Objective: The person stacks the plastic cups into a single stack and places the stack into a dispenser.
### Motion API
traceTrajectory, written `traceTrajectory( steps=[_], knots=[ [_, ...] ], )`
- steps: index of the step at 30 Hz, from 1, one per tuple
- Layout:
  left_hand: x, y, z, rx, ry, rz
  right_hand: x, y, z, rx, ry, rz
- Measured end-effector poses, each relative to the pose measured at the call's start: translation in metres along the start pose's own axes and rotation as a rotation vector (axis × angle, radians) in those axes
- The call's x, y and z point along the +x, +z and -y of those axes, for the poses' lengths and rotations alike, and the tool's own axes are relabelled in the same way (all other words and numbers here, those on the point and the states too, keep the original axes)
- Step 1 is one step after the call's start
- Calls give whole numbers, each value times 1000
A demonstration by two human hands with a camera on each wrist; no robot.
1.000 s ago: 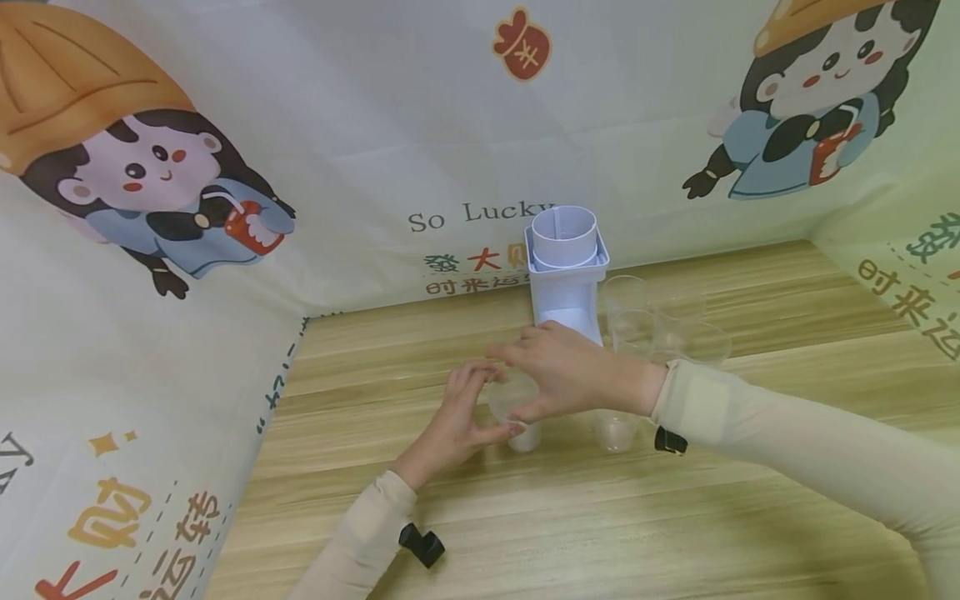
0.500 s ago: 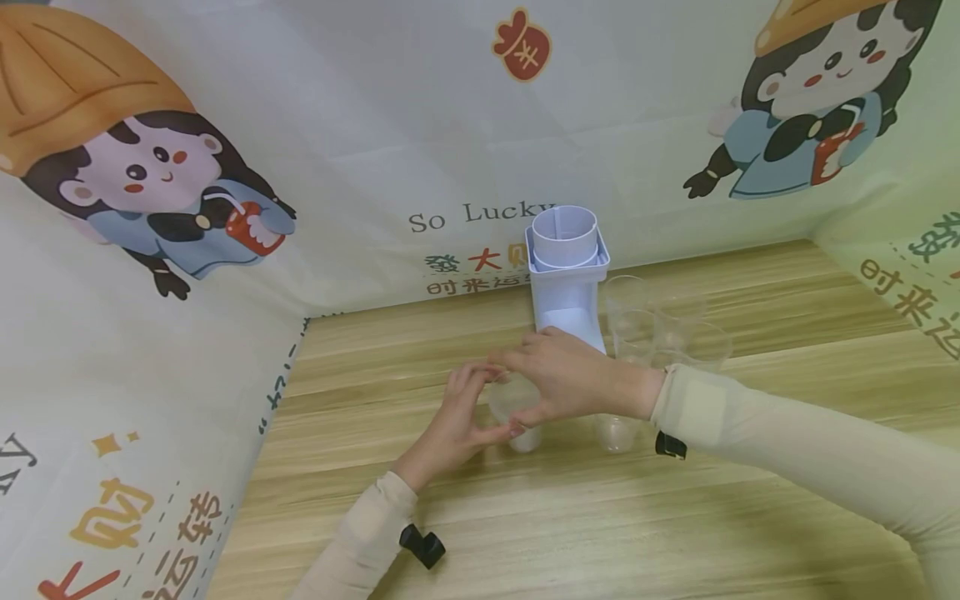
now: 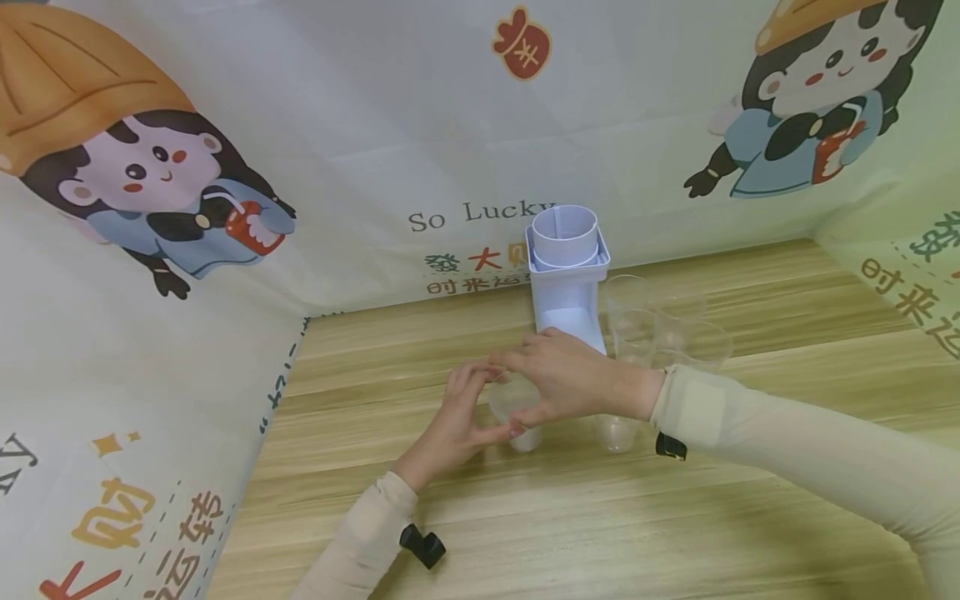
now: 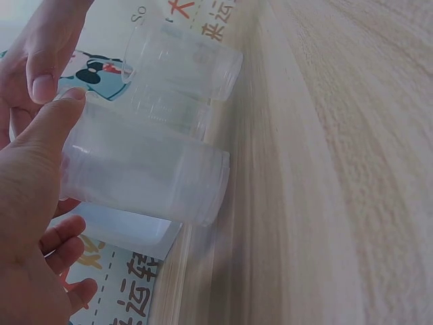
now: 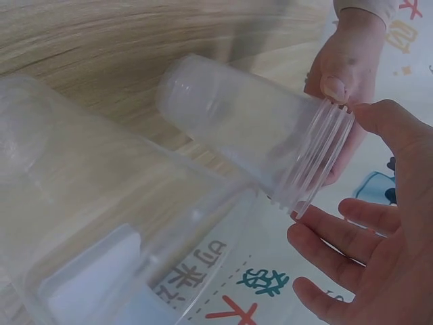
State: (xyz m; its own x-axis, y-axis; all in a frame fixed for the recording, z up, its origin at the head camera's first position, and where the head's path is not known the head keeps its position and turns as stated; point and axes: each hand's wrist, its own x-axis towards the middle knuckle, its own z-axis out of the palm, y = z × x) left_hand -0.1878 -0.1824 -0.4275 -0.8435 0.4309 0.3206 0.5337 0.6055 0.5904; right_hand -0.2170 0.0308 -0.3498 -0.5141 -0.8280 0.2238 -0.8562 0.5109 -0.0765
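Little change: my right hand (image 3: pixel 566 375) sits slightly lower now, its thumb by that of my left hand (image 3: pixel 457 417). Both curl round the rim of the nested clear cups (image 3: pixel 514 397), upright before the bluish-white plastic stand (image 3: pixel 567 293). Likely just steadying.

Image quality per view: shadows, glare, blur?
Head: clear plastic cups at right nearly vanish against the wood-grain tabletop; left wrist: faint glare on the translucent plastic cup stack, soft shadow on the tabletop; right wrist: nearest clear plastic cup looks soft.
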Motion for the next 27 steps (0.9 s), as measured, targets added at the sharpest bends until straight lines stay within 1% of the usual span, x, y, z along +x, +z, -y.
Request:
traceTrajectory(
  steps=[3, 10, 12, 18, 22, 27],
  knots=[
    [0, 0, 0, 1, 9, -3, 0, 0, 0, 6, 0, 1],
    [1, 0, 1, -8, -21, 8, 0, 1, -1, 2, -8, -8],
    [1, 0, 1, -8, -19, 6, 0, 1, -1, -6, -9, -10],
    [0, 2, 2, -38, -22, 17, -1, -4, -4, -41, -8, -46],
    [0, 5, 3, -28, -19, 24, -3, -12, -8, -50, 14, -62],
    [1, 4, 1, -30, -22, 22, -9, -24, -14, -14, 74, -57]
  ],
)
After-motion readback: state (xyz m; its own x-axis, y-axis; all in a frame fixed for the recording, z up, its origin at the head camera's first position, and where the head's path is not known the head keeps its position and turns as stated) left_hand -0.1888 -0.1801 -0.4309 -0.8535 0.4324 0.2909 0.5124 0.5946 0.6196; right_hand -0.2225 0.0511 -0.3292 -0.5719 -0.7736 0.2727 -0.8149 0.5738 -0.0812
